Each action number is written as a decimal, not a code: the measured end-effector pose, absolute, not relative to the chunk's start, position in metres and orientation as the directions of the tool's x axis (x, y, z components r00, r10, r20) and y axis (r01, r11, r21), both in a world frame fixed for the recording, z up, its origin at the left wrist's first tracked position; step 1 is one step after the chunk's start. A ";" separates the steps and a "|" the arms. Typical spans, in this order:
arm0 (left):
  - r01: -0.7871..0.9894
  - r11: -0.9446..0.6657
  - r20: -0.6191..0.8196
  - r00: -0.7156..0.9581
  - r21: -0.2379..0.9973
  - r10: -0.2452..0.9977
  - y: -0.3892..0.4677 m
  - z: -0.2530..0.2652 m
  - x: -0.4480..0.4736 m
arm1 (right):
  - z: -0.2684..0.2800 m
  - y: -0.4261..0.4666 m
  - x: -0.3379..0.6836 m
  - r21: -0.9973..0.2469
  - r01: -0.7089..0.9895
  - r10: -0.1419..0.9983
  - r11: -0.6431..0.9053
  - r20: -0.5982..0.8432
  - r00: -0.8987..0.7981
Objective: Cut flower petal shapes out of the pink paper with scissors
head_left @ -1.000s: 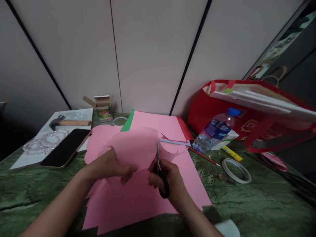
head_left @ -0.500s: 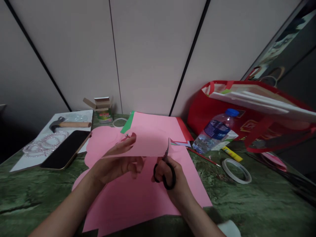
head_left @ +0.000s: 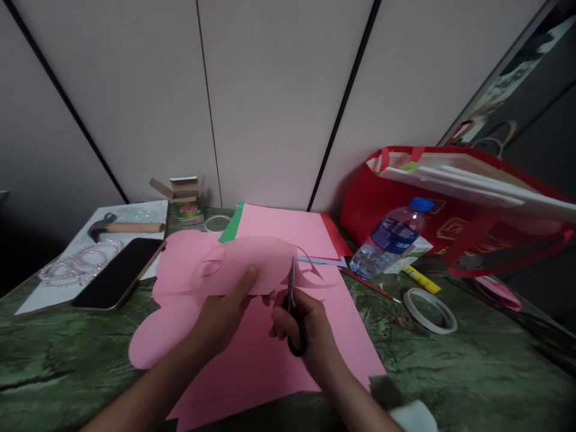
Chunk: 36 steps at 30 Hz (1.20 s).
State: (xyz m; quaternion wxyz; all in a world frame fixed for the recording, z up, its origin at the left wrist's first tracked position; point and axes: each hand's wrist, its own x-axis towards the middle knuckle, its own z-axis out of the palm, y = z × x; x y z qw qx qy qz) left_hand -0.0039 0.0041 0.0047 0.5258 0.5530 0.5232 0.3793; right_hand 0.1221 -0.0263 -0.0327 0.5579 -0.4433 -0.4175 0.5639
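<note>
My left hand (head_left: pixel 227 318) grips the lower edge of a pink paper piece (head_left: pixel 256 261), thumb on top and the other fingers underneath. The piece is held above the table, and its right side is cut to a curve. In my right hand (head_left: pixel 303 321) is a pair of scissors (head_left: pixel 294 318) with black handles, the blades pointing up along the right end of the paper. A thin curled strip (head_left: pixel 310 261) of pink paper hangs beside the blades. Beneath both hands lies a large pink sheet (head_left: pixel 261 372). Rounded pink cut-outs (head_left: pixel 164 336) lie to the left.
At the left are a hammer (head_left: pixel 135 227), a phone (head_left: pixel 119 273) and bead strings (head_left: pixel 81 264). A small open box (head_left: pixel 188 201) stands behind. To the right are a water bottle (head_left: pixel 391 237), a tape roll (head_left: pixel 429 311), a yellow tube (head_left: pixel 422 279) and a red bag (head_left: pixel 369 189).
My left hand has turned over and closed on the paper's lower edge, its thumb now on top. The paper has rotated, and the scissors have shifted slightly left. A cut strip now curls at the right.
</note>
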 end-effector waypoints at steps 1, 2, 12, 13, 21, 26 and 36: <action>0.192 0.135 -0.152 0.079 0.972 0.985 0.004 0.006 -0.003 | -0.033 -0.026 0.122 -0.966 -0.257 0.999 -0.037 -0.040 0.006; 0.224 0.160 -0.166 0.005 0.961 0.986 0.003 0.006 -0.003 | -0.033 -0.027 0.122 -0.966 -0.255 0.999 -0.046 -0.049 0.004; 0.392 0.086 -0.083 -0.024 0.916 0.996 0.000 0.000 -0.010 | -0.031 -0.026 0.125 -0.963 -0.259 0.997 -0.072 -0.066 -0.032; 0.387 0.077 -0.072 -0.028 0.919 0.997 -0.001 0.000 -0.009 | -0.031 -0.026 0.125 -0.965 -0.255 0.998 -0.055 -0.047 -0.036; 0.387 0.096 -0.091 -0.031 0.917 0.995 0.001 -0.009 -0.011 | -0.032 -0.025 0.131 -0.976 -0.214 0.993 0.027 0.050 -0.103; 0.374 0.130 -0.128 -0.030 0.918 0.991 0.003 -0.010 -0.014 | -0.029 -0.027 0.131 -0.968 -0.247 0.990 0.032 0.064 -0.125; 0.364 0.154 -0.122 -0.108 0.919 0.987 -0.005 -0.002 -0.010 | -0.026 -0.030 0.132 -0.962 -0.272 0.990 0.012 0.049 -0.129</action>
